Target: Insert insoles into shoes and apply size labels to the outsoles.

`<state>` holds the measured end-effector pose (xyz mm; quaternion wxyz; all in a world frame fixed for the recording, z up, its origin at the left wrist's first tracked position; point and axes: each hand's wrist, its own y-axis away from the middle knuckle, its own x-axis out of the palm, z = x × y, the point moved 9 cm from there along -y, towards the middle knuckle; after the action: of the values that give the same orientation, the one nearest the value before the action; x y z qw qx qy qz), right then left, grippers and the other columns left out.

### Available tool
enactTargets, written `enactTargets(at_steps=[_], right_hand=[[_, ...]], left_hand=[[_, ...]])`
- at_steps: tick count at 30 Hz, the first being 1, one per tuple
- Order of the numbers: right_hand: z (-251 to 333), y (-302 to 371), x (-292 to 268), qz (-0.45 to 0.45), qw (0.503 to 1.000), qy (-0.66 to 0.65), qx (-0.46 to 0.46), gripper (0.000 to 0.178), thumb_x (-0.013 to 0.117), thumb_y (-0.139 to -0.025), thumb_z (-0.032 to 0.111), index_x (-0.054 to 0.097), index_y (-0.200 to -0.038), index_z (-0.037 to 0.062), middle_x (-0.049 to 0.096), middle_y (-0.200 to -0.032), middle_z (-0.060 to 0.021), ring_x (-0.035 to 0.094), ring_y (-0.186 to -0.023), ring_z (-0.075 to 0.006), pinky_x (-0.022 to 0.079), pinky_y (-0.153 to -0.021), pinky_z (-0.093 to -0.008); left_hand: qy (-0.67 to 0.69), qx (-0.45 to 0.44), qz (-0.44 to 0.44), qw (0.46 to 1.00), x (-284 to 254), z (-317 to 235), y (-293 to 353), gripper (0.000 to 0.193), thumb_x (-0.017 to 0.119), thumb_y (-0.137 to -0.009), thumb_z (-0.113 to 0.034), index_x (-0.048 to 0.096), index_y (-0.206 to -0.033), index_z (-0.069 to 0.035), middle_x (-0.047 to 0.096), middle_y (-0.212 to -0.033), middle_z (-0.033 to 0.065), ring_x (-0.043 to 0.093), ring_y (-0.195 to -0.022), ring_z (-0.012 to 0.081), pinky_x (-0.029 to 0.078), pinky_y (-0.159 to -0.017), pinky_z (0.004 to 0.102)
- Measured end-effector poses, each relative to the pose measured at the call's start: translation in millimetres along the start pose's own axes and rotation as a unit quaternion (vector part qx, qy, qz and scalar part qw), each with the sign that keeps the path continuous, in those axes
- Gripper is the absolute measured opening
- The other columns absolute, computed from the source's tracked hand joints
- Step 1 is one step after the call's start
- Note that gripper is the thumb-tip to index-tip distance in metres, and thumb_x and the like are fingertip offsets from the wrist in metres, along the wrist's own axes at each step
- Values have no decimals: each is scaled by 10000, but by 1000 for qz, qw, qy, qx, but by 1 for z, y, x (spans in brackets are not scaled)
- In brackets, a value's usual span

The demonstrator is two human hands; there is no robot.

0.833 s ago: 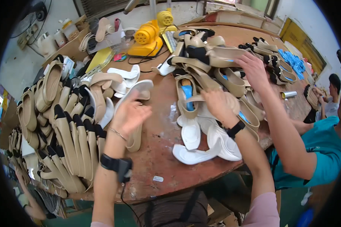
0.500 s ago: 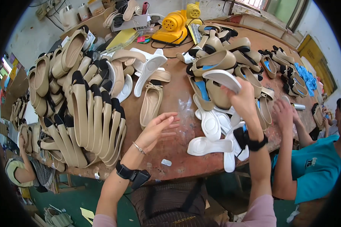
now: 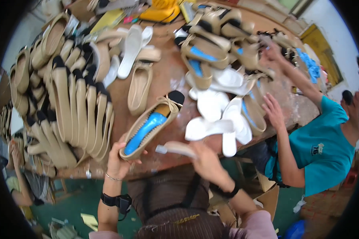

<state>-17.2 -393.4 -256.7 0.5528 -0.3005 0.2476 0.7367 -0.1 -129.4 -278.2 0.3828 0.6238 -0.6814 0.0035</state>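
My left hand is closed round the heel of a beige ballet flat, tilted with its black toe cap and bow pointing away to the right. Its opening faces up and shows a bright blue bottom. In my right hand is a pale insole, blurred by motion, its whitish tip close to the shoe's heel but apart from it. A pile of white insoles lies beyond my right hand. Another beige flat with a beige inside rests on the table beyond the held shoe.
Stacked beige flats with black toes crowd the left of the worktable. More flats with blue bottoms are heaped at the back right. A yellow machine stands behind. To my right, a co-worker in a teal shirt reaches over the table.
My left hand, empty before, now holds a beige flat near the table's front edge. My right hand has come down and left from the heaped shoes with the insole. The view has shifted.
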Motion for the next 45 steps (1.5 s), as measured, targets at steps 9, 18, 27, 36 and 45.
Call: enactTargets(at_steps=[9,18,27,36,45], right_hand=[[-18,-80,-81,-123,971,-201,32,431,500,-1061,278,501,-1413,29,634,-1246,-74,566,-901,-120,461,-895,-269],[86,-80,-50,-125,962,171,-174,424,452,-1043,212,566,-1382,-15,605,-1307,-207,565,-1071,-332,405,-1012,-420],[141,-80,105,89,926,4,-368,288,693,-671,114,742,-950,62,659,-1023,-45,605,-1027,-223,448,-972,-398],[145,-85,146,156,930,-81,-323,244,690,-654,99,744,-879,23,659,-985,-96,626,-1035,-273,490,-934,-370],[145,-84,159,203,925,-54,-316,243,673,-681,76,730,-904,-1,649,-1013,-119,614,-1055,-284,496,-938,-377]], left_hand=[[-133,83,-191,969,-79,24,68,645,688,-908,-296,436,-1427,-9,547,-1338,157,602,-1145,271,580,-856,414],[-690,359,-225,587,-44,13,86,999,875,-733,-363,327,-1485,0,389,-1490,282,424,-1351,440,364,-1102,542],[-527,454,-209,687,-64,21,74,1360,857,-717,-546,-103,-1564,-88,194,-1563,337,359,-1389,493,318,-1133,567],[-524,451,-226,686,-70,24,75,1386,813,-711,-646,-150,-1567,-135,185,-1553,347,388,-1359,501,343,-1106,600],[-506,454,-194,707,-78,28,74,1401,851,-687,-610,-157,-1572,-205,185,-1545,351,389,-1348,518,376,-1087,614]])
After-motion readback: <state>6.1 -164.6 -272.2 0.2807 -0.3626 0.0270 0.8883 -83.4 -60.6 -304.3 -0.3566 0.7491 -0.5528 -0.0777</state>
